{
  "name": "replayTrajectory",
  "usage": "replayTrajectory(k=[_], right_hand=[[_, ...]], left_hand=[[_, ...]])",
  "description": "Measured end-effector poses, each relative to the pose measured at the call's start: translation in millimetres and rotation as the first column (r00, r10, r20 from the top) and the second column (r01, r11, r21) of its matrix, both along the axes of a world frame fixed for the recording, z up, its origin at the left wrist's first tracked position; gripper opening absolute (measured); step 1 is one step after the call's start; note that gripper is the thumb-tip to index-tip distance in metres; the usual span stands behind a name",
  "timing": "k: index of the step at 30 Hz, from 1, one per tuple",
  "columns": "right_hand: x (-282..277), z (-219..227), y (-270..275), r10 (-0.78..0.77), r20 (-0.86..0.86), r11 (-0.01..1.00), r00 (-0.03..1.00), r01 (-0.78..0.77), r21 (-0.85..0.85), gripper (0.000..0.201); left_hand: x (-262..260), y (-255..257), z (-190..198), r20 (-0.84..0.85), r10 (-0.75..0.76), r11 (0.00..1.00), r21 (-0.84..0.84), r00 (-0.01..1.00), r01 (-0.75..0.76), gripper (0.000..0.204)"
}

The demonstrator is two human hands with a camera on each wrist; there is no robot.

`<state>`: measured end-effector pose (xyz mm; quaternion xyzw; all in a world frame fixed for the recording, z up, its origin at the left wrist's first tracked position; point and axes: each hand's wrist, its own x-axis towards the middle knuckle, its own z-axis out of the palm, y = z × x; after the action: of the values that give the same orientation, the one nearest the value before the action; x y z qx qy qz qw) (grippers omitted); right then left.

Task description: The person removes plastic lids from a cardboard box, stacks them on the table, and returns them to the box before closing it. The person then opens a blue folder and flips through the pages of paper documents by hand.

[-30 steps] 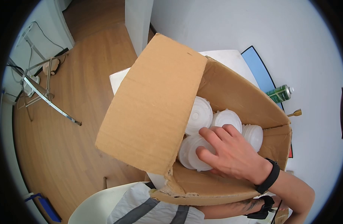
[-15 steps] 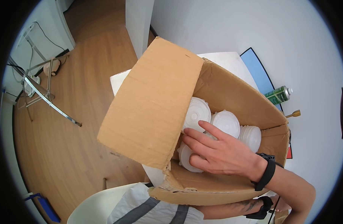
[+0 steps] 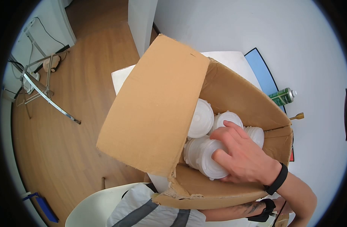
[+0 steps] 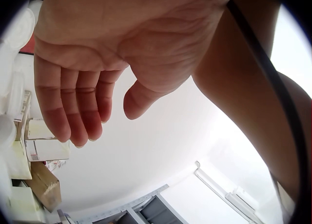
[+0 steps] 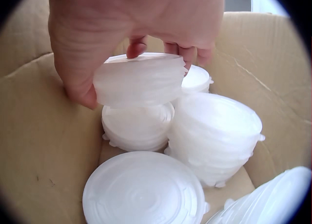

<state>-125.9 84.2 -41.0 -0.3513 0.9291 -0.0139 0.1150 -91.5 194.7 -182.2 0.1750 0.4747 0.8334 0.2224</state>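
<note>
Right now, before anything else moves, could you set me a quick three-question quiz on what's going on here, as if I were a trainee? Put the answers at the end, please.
1. True or false: the green can is outside the box.

2. What does the right hand grip?
A) the green can
B) the flap of the box
C) a stack of white lids

3. Fill in the missing word: the left hand has its fingers loosely bent and holds ____.

Key: 1 true; 2 C; 3 nothing.
</note>
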Motion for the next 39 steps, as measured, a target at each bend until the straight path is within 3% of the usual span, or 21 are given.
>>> replayTrajectory(k=[2,6,9,11,14,15,17,21,23,26,29,31,33,35,37,38,39], right_hand=[[-2.9,-9.8,1.6,0.029,0.118,0.998,0.993,-0.022,-0.060,0.054],[-8.3,-15.8,-0.1,0.148,0.035,0.989,0.988,-0.148,-0.008,0.053],[-0.4,-13.3,4.2,0.111,0.009,0.993,0.994,-0.112,0.036,0.042],[8.5,-21.3,10.4,0.161,-0.186,0.987,0.969,-0.163,0.003,0.027],[6.3,-26.7,2.7,0.238,-0.217,0.971,0.947,-0.239,0.023,0.016],[5.6,-27.6,2.3,0.235,-0.219,0.971,0.947,-0.236,0.020,0.016],[3.5,-29.3,1.4,0.148,-0.022,0.987,0.989,-0.146,0.071,0.017],[3.0,-35.0,3.4,0.104,-0.004,0.995,0.995,-0.104,0.012,0.016],[2.9,-30.9,4.4,0.155,-0.047,0.984,0.987,-0.150,0.094,0.015],[3.4,-29.2,3.8,0.196,-0.139,0.980,0.971,-0.187,0.072,0.011],[5.6,-13.7,7.4,0.170,-0.142,0.984,0.975,-0.160,0.076,0.010],[9.9,17.1,19.0,0.093,-0.236,0.995,0.967,-0.085,0.045,0.013],[30.2,67.8,38.7,-0.110,-0.299,0.993,0.948,0.120,0.016,0.035],[69.4,118.6,68.0,-0.294,-0.485,0.955,0.824,0.273,-0.116,0.038],[142.1,145.4,88.3,-0.479,-0.679,0.840,0.556,0.515,-0.171,0.034],[183.1,148.2,95.4,-0.599,-0.690,0.741,0.407,0.608,-0.285,0.029],[225.6,140.4,99.6,-0.688,-0.682,0.636,0.248,0.659,-0.402,0.025]], left_hand=[[-4.9,-3.5,-1.0,-0.012,0.014,1.000,-0.010,1.000,-0.014,0.026],[-17.0,-15.4,-5.9,-0.035,0.046,0.998,-0.034,0.998,-0.048,0.025],[-27.5,-23.6,-9.7,-0.043,0.079,0.996,-0.047,0.996,-0.081,0.025],[-30.3,-25.5,-10.9,-0.047,0.084,0.995,-0.053,0.995,-0.087,0.024],[-32.6,-29.4,-12.9,-0.060,0.083,0.994,-0.064,0.995,-0.087,0.024],[-34.9,-32.1,-14.1,-0.067,0.087,0.993,-0.070,0.994,-0.092,0.023],[-41.4,-39.0,-16.4,-0.080,0.103,0.991,-0.082,0.991,-0.110,0.023],[-56.3,-52.9,-20.0,-0.101,0.149,0.982,-0.101,0.984,-0.159,0.022],[-61.9,-59.4,-21.5,-0.114,0.163,0.978,-0.111,0.980,-0.176,0.022],[-66.2,-67.2,-19.4,-0.145,0.165,0.976,-0.120,0.976,-0.183,0.021],[-56.1,-62.0,-7.8,-0.186,0.098,0.988,-0.103,0.978,-0.118,0.020],[-33.3,-43.1,7.8,-0.211,-0.015,0.998,-0.069,0.977,0.000,0.020],[10.7,-15.3,29.9,-0.258,-0.202,0.979,-0.022,0.945,0.204,0.020],[72.7,11.6,57.4,-0.332,-0.410,0.895,0.034,0.850,0.445,0.019],[140.5,19.6,78.8,-0.402,-0.578,0.755,0.066,0.710,0.652,0.019],[170.0,18.5,91.0,-0.427,-0.638,0.682,0.071,0.640,0.728,0.019],[151.4,3.4,108.9,-0.486,-0.665,0.701,-0.143,0.567,0.699,0.013]])
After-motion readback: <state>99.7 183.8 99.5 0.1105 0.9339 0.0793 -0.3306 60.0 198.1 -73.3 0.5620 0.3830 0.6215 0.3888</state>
